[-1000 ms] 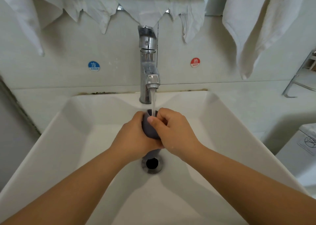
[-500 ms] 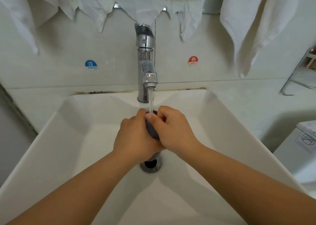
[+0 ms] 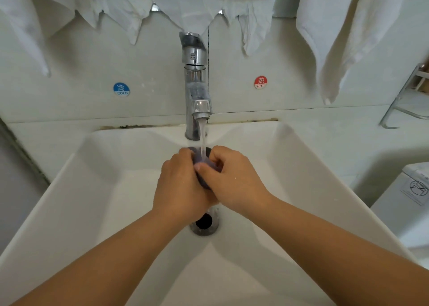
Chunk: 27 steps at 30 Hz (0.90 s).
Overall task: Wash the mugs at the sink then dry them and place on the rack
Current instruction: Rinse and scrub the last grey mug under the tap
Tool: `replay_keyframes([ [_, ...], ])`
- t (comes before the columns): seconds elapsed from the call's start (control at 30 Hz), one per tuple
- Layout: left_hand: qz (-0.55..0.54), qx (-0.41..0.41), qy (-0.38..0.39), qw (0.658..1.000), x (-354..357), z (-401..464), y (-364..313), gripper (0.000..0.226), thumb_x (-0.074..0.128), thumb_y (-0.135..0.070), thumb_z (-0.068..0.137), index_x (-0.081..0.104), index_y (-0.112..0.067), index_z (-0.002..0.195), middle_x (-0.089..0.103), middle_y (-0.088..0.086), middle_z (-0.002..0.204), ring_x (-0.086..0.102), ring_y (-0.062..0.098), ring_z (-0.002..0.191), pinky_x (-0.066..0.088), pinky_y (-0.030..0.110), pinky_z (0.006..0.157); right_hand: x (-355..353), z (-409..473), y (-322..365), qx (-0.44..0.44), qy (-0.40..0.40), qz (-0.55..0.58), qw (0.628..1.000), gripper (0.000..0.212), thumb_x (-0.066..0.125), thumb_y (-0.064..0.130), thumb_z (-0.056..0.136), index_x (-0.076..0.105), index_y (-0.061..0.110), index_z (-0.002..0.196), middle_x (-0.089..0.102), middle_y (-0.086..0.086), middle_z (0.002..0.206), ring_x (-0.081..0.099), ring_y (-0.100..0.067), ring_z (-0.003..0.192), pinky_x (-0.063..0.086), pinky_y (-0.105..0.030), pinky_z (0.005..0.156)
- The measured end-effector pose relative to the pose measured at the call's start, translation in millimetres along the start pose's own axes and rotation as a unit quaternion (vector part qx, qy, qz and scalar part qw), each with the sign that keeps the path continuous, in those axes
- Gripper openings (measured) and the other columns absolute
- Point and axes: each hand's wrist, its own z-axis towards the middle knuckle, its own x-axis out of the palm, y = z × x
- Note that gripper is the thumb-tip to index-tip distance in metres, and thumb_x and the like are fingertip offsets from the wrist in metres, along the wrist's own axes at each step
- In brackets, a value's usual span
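Note:
A dark grey mug (image 3: 201, 164) is held over the white sink (image 3: 99, 189), right under the running water from the chrome tap (image 3: 196, 85). My left hand (image 3: 180, 185) grips the mug from the left. My right hand (image 3: 232, 180) wraps it from the right, with its thumb across the mug's side. Most of the mug is hidden between the two hands; only its rim and a strip of its side show. The water stream falls onto the mug's top.
The drain (image 3: 204, 223) lies just below the hands. White towels (image 3: 336, 34) hang along the wall above. A metal rack (image 3: 408, 96) stands at the right edge, a white appliance (image 3: 408, 203) below it. Cold (image 3: 121, 89) and hot (image 3: 260, 82) stickers flank the tap.
Both hands have stayed on the mug under the stream. My right thumb has slid across the mug's side and more of the rim shows. The camera has shifted slightly.

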Motion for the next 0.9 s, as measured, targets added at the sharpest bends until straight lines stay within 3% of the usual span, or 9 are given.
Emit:
replay_keyframes([
  [0.07,-0.007,-0.025,-0.003,1.0,-4.2,0.7,1.7,0.051,0.076,-0.034,0.069,0.047,-0.015,0.106,0.053,-0.004,0.097,0.056,0.019,0.091,0.054,0.038,0.074,-0.1,-3.3,0.7,-0.026,0.037,-0.017,0.999,0.028,0.058,0.024,0.091,0.04,0.025,0.069,0.048,0.008,0.071,0.045,-0.005,0.063,0.034,-0.021,0.056],
  [0.2,-0.027,-0.014,0.111,0.993,-12.3,5.1,1.7,0.018,0.071,-0.025,0.072,0.054,-0.022,0.077,0.063,-0.001,0.076,0.063,0.015,0.072,0.055,0.034,0.063,5.0,-2.4,-2.1,-0.056,0.036,-0.006,0.998,0.029,0.051,0.017,0.095,0.038,0.028,0.071,0.045,0.009,0.076,0.044,-0.005,0.069,0.033,-0.019,0.061],
  [0.27,-0.092,-0.045,0.183,0.978,-20.0,8.5,6.0,0.023,0.077,-0.023,0.068,0.059,-0.022,0.082,0.067,-0.002,0.078,0.065,0.007,0.07,0.055,0.026,0.059,5.3,-3.8,-5.0,-0.083,0.053,-0.048,0.994,0.032,0.05,0.016,0.095,0.036,0.03,0.07,0.043,0.011,0.075,0.043,-0.004,0.069,0.033,-0.015,0.061],
  [0.33,-0.103,-0.068,0.203,0.971,-25.8,9.9,11.1,0.045,0.085,-0.031,0.058,0.058,-0.023,0.093,0.067,-0.006,0.089,0.065,0.007,0.079,0.054,0.024,0.063,2.5,-4.8,-7.2,-0.098,0.073,-0.063,0.991,0.034,0.05,0.018,0.096,0.037,0.032,0.068,0.044,0.014,0.071,0.044,-0.002,0.065,0.033,-0.012,0.059],
  [0.43,-0.053,-0.052,0.182,0.98,-29.6,9.0,13.2,0.055,0.088,-0.037,0.051,0.057,-0.024,0.095,0.066,-0.007,0.092,0.064,0.01,0.082,0.057,0.029,0.07,-1.2,-1.2,-10.5,-0.075,0.037,0.003,0.997,0.033,0.048,0.022,0.097,0.046,0.027,0.065,0.05,0.01,0.067,0.047,-0.003,0.063,0.036,-0.016,0.06],
  [0.57,-0.024,-0.005,0.15,0.988,-39.9,11.7,15.9,0.058,0.09,-0.028,0.056,0.055,-0.026,0.102,0.062,-0.01,0.096,0.06,0.007,0.085,0.058,0.028,0.069,-3.8,10.4,-21.9,0.018,-0.058,0.046,0.997,0.006,0.055,0.022,0.093,0.051,0.024,0.097,0.054,0.002,0.094,0.054,-0.012,0.083,0.044,-0.022,0.067],
  [0.7,0.005,0.042,0.134,0.99,-47.7,16.5,20.0,0.067,0.092,-0.026,0.053,0.051,-0.028,0.106,0.056,-0.012,0.1,0.057,0.009,0.089,0.057,0.031,0.069,-2.2,16.8,-30.0,0.203,0.083,0.142,0.965,0.032,0.067,0.018,0.087,0.046,0.015,0.111,0.056,-0.004,0.088,0.056,-0.014,0.074,0.05,-0.027,0.065],
  [0.8,0.054,0.085,0.141,0.985,-50.7,16.5,22.2,0.064,0.089,-0.026,0.056,0.047,-0.033,0.102,0.052,-0.015,0.097,0.055,0.009,0.086,0.049,0.022,0.064,3.1,19.0,-31.9,0.19,0.128,0.124,0.966,0.024,0.064,0.007,0.085,0.05,0.009,0.104,0.058,-0.007,0.082,0.057,-0.016,0.066,0.053,-0.026,0.06],
  [0.9,0.089,0.114,0.15,0.978,-52.6,14.7,26.4,0.059,0.086,-0.029,0.056,0.044,-0.037,0.095,0.05,-0.017,0.094,0.054,0.009,0.083,0.048,0.024,0.063,6.7,21.6,-33.7,0.139,0.106,0.045,0.984,0.006,0.053,0.006,0.088,0.05,0.011,0.088,0.059,-0.01,0.077,0.057,-0.019,0.058,0.051,-0.027,0.052],
])
